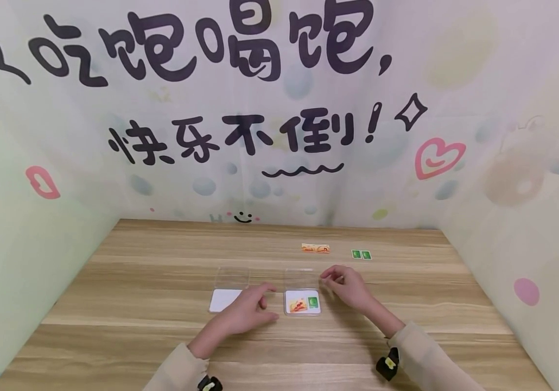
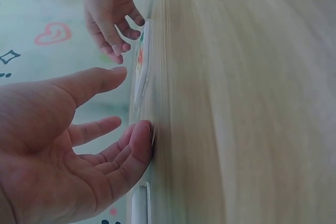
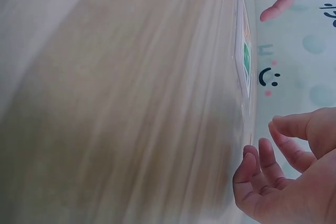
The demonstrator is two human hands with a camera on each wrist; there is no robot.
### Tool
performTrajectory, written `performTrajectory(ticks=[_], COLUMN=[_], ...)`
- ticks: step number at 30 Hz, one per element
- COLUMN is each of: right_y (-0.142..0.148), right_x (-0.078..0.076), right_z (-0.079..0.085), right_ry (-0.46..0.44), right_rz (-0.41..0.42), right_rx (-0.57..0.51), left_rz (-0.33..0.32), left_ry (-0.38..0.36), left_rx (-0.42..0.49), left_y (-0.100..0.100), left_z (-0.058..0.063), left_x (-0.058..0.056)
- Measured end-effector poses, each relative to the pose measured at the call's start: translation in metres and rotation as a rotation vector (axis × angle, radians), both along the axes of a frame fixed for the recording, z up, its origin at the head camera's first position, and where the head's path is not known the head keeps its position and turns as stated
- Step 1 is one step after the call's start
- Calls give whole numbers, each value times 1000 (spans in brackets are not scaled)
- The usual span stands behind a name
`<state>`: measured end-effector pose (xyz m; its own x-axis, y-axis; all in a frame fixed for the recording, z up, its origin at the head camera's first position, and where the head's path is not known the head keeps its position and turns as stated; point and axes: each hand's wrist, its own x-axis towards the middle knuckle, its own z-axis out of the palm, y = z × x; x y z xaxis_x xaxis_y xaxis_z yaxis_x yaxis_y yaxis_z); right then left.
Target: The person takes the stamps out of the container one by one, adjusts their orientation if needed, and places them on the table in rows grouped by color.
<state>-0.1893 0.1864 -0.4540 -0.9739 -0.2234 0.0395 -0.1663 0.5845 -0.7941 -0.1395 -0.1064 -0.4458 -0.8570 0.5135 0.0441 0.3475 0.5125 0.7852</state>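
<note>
A small flat case (image 1: 302,311) with a white base lies on the wooden table between the two hands. On its base are an orange picture piece (image 1: 298,306) and a green stamp-like piece (image 1: 313,302); its clear lid (image 1: 302,278) lies folded back behind it. To its left, a second white case (image 1: 223,300) is partly hidden by my left hand (image 1: 245,312), whose fingers are spread, thumb apart. My right hand (image 1: 350,288) has its loosely bent fingertips right at the right edge of the clear lid. Nothing shows between the fingers of either hand.
Farther back on the table (image 1: 162,244) lie an orange picture strip (image 1: 316,248) and two green stamp-like pieces (image 1: 361,254). The left case has its own clear lid (image 1: 232,277) folded back. Printed cloth walls (image 1: 279,201) enclose the table at the back and sides.
</note>
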Motion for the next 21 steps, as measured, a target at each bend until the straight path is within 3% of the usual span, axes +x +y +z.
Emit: performTrajectory(ticks=[16,21], right_y=[-11,-13], right_x=[8,9], right_z=[3,3], right_ry=[22,-10], right_rz=[63,84], right_rx=[-3,-13], left_rz=[-8,0], left_ry=[-6,-8], left_rx=[8,6], left_y=[9,12], left_z=[-3,-4], left_x=[-5,-5])
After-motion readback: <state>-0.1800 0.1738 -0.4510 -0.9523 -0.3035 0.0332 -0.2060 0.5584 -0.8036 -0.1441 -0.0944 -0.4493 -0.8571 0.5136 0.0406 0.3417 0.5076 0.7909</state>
